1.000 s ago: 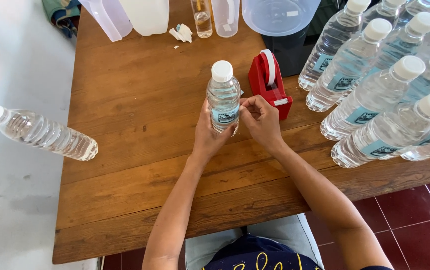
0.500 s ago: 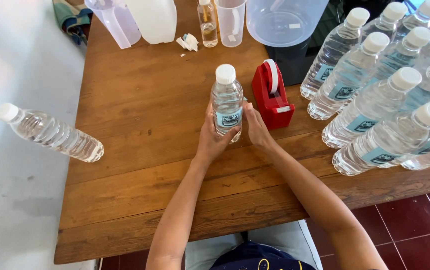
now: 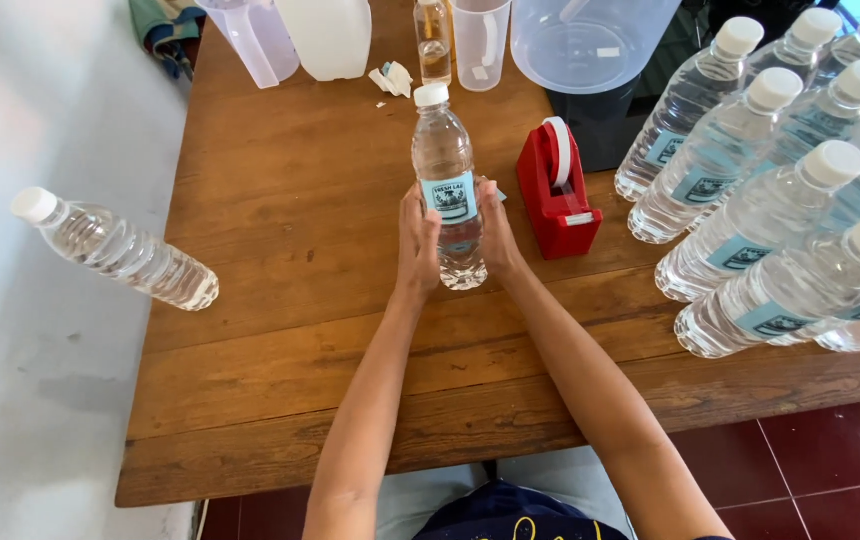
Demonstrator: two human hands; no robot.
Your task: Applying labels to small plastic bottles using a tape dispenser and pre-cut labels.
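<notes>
A clear plastic water bottle (image 3: 445,150) with a white cap and a pale blue label stands upright on the wooden table (image 3: 280,260). My left hand (image 3: 417,245) presses its left side and my right hand (image 3: 496,232) presses its right side, both wrapped around the lower half at the label. A red tape dispenser (image 3: 557,192) with a white roll sits just right of my right hand.
Several labelled water bottles (image 3: 770,220) crowd the table's right side. One unlabelled bottle (image 3: 115,250) stands at the left edge. At the back are clear jugs (image 3: 250,38), a measuring cup (image 3: 480,40), a small bottle (image 3: 434,40), a plastic tub (image 3: 590,40) and paper scraps (image 3: 391,78).
Both hands have stayed on the bottle, with the fingers sliding around its label. The camera view has shifted slightly, so the table's contents sit lower in the frame.
</notes>
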